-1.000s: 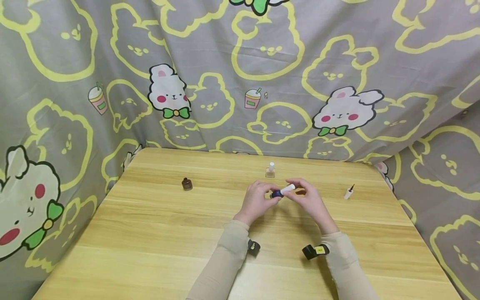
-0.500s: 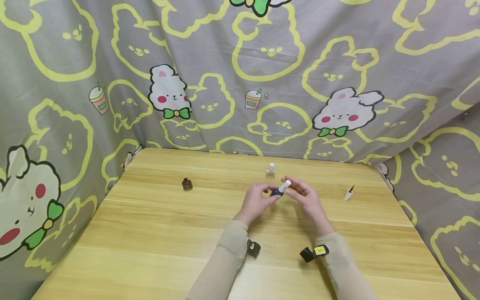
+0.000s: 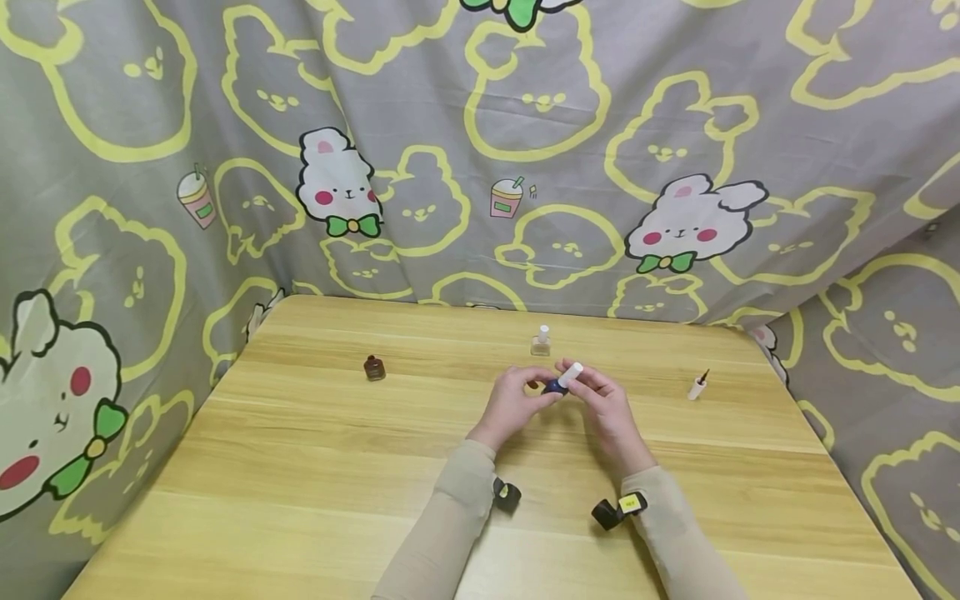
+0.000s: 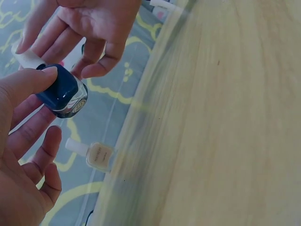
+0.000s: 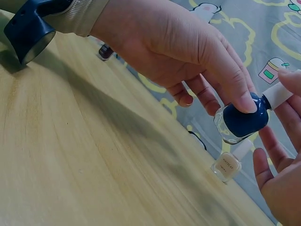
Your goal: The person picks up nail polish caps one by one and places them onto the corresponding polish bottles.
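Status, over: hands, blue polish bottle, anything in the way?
Left hand grips blue nail polish bottle; right hand pinches its white cap. Bottle tilted. Nothing visibly in the way; beige polish bottle stands beyond.

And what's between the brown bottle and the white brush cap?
In the head view, the left hand, dark blue bottle and right hand are between them; the pale bottle stands slightly farther back.

Wood-grain counter (image 3: pixel 315 467), grey curtain (image 3: pixel 427 100) behind and both sides, printed yellow outlines (image 3: pixel 536 156), white rabbits (image 3: pixel 693 221); pale glare on counter's near part
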